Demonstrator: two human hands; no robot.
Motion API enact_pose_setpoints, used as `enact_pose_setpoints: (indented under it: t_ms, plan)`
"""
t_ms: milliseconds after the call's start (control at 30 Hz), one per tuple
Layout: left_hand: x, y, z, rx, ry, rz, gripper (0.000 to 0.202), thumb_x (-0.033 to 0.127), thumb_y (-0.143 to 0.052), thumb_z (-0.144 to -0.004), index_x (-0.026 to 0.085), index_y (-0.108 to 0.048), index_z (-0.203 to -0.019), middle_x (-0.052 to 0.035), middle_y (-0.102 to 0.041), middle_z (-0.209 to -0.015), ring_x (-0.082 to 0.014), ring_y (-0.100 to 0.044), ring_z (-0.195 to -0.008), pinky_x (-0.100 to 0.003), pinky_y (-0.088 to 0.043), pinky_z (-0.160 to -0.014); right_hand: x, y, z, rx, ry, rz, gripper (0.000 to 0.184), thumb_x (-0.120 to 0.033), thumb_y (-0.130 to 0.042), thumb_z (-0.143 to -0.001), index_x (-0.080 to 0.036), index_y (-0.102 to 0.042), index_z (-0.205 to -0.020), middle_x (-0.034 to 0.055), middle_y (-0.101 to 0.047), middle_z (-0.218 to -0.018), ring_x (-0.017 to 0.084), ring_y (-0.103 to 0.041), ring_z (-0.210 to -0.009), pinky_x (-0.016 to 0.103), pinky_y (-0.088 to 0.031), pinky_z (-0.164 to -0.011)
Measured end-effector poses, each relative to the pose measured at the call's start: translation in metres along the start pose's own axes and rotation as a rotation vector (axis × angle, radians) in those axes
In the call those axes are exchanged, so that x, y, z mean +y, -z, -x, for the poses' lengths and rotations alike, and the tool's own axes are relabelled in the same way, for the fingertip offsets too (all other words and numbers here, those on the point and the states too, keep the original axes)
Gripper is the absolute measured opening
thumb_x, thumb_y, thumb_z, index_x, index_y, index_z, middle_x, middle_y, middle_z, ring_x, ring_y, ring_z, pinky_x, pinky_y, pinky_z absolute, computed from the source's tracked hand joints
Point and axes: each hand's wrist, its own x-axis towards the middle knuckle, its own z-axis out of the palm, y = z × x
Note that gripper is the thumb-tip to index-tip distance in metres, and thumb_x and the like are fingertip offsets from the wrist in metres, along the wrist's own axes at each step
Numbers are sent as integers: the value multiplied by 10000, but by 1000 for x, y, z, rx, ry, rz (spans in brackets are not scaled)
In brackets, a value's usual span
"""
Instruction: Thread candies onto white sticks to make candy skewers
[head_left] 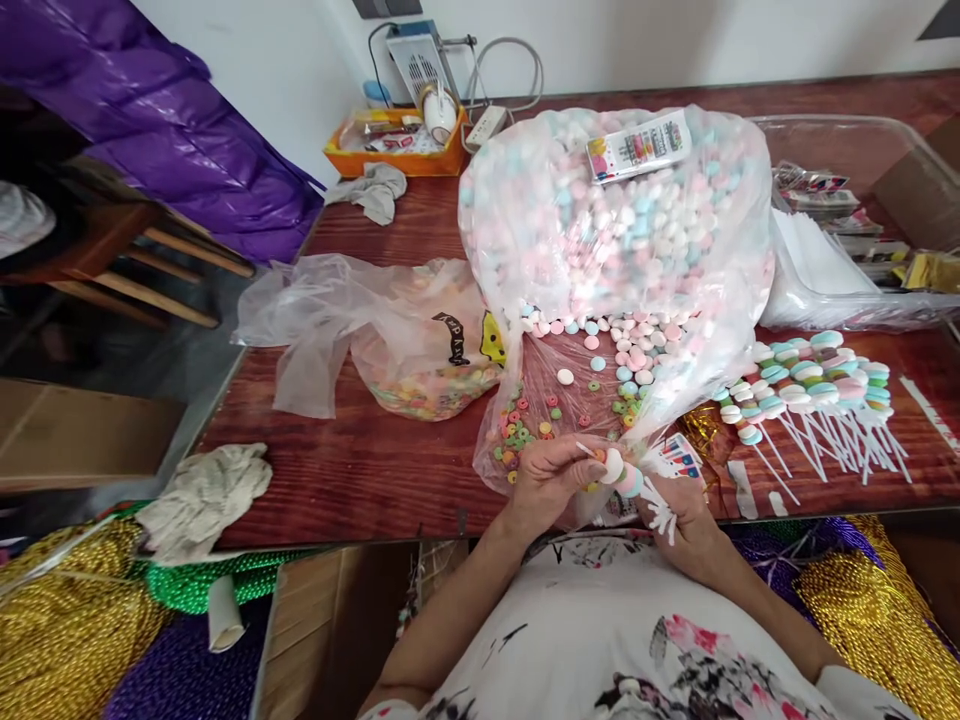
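Observation:
My left hand [551,473] is closed in a pinch on a white stick [586,450] threaded with pastel candy discs [622,474]. My right hand [686,515] is closed around a bundle of white sticks [660,512] just below the candies. Both hands work at the near table edge, over an opened plastic sheet [540,400] scattered with small coloured ring candies [517,430] and round pastel candies [637,350]. A big clear bag of pastel candies [615,220] stands right behind.
Finished candy sticks [810,385] lie in a pile at the right. A smaller bag of coloured rings [420,350] sits to the left, a cloth [206,490] at the table corner. An orange tray [397,145] and a clear bin [862,150] stand at the back. Bead strands [67,620] hang below.

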Motion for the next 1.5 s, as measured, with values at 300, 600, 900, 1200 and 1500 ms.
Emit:
enact_pose_setpoints:
  t_ms: [300,600,900,1200,1500]
  plan:
    - [-4,-3,-3,-110,-46,-52,250,435,-790,-861,210,-844,-955,-93,-816,-959,-224,-755,-869,-343,-585,-843,1,-5,-8,55,75,1,258,-97,-434,-948,-214,-664,-939,-9,-626,-706,137,-528,-596,254,-429,-594]
    - [29,50,-125,18,-170,-784,235,374,-675,-898,184,-814,-896,-48,-774,-867,-194,-690,-784,-300,-532,-727,33,38,6,347,-84,112,313,-125,-548,-949,-214,-464,-661,-51,-421,-595,106,-369,-528,253,-301,-519]
    - [-7,31,-158,-192,-83,-1298,147,204,-616,-858,167,-755,-829,-110,-727,-964,-254,-656,-953,-377,-509,-902,28,36,3,268,-30,171,279,-69,-465,-914,-223,-400,-690,-64,-374,-599,96,-343,-519,252,-262,-513]
    - [12,79,-136,-103,16,-1095,136,281,-691,-820,163,-751,-786,-57,-741,-841,-212,-655,-815,-338,-513,-800,32,42,-1,245,-20,156,250,-54,-476,-872,-222,-441,-690,-56,-443,-598,107,-400,-527,253,-295,-520]
    - [-13,62,-78,15,-185,-1272,118,143,-591,-881,171,-706,-886,-97,-726,-912,-234,-648,-891,-391,-528,-872,15,30,-11,148,6,161,237,-16,-460,-832,-228,-550,-774,-11,-612,-675,150,-533,-590,268,-392,-597]
